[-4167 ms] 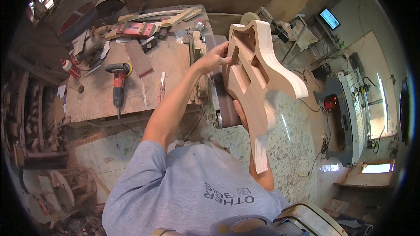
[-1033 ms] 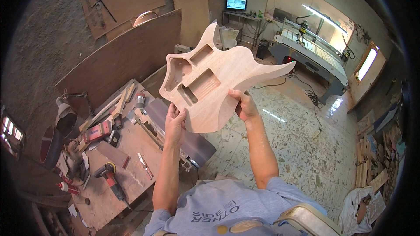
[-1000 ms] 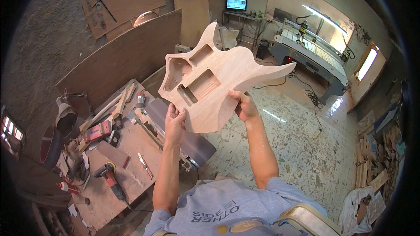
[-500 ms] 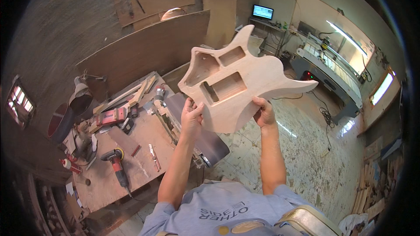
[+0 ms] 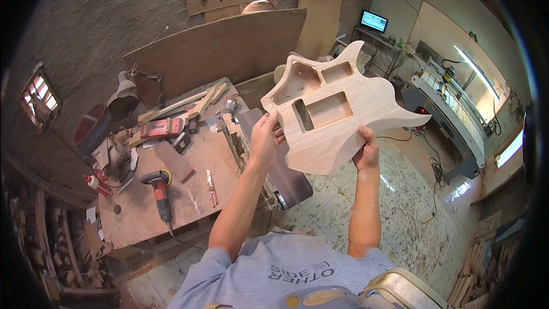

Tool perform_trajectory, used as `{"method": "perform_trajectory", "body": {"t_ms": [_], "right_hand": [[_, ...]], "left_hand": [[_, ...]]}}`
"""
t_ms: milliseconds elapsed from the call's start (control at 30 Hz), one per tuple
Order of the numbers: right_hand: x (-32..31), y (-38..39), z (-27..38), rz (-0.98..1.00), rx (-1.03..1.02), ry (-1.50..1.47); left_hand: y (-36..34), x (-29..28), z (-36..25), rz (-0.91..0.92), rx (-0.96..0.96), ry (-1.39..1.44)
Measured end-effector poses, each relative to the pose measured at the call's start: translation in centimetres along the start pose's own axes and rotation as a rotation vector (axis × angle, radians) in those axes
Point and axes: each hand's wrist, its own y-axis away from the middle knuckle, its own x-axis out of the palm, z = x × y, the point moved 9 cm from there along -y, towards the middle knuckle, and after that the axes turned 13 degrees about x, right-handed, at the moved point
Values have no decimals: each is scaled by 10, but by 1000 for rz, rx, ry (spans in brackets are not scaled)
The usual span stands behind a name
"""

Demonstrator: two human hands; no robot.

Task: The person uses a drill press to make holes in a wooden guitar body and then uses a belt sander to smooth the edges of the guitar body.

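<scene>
A pale, unfinished wooden electric guitar body (image 5: 374,103) is held up in front of me, with its routed cavities facing me. It has two long pointed horns and several recessed pockets, one of them with a slot cut through. My left hand (image 5: 267,137) grips its left edge, thumb at the near corner and fingers partly hidden beneath. On the right-hand edge, my right hand (image 5: 366,147) clasps the wood with the thumb on top and the other fingers underneath. Below the body and beside my left forearm is a belt sander (image 5: 294,180) with a brown belt.
On the workbench (image 5: 134,217) at left lie a red and black angle grinder (image 5: 160,194), a red tool (image 5: 162,128), wood strips (image 5: 197,106) and a glue bottle (image 5: 97,185). A desk lamp (image 5: 124,94) stands behind. A gantry machine (image 5: 449,114) and monitor (image 5: 373,20) are far right; cables (image 5: 437,171) cross the dusty floor.
The whole view has swung left, so the room appears further right. The guitar body has turned slightly in my hands, and my left hand sits higher along its left edge.
</scene>
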Motion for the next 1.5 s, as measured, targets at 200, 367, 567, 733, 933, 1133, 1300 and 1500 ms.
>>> {"method": "perform_trajectory", "body": {"t_ms": [200, 367, 567, 733, 933, 1133, 1300, 1500], "right_hand": [[12, 12, 4, -47, -31, 42], [15, 16, 6, -53, -25, 78], [9, 12, 0, 34, 26, 31], [14, 10, 5, 60, -36, 95], [37, -24, 18, 43, -20, 0], [23, -44, 31, -49, 5, -285], [6, -76, 24, -38, 59, -316], [-9, -101, 7, -93, 213, -262]], "left_hand": [[2, -4, -4, -13, -48, -88], [4, -4, -6, -51, -34, -98], [-1, -10, 0, -20, -68, -84], [4, 18, -26, -132, 89, 27], [-3, 17, -59, -166, 332, 15], [4, 8, -87, -228, 456, -157], [2, -8, -91, -163, 634, -130], [14, -5, -103, -142, 864, -247]]}}
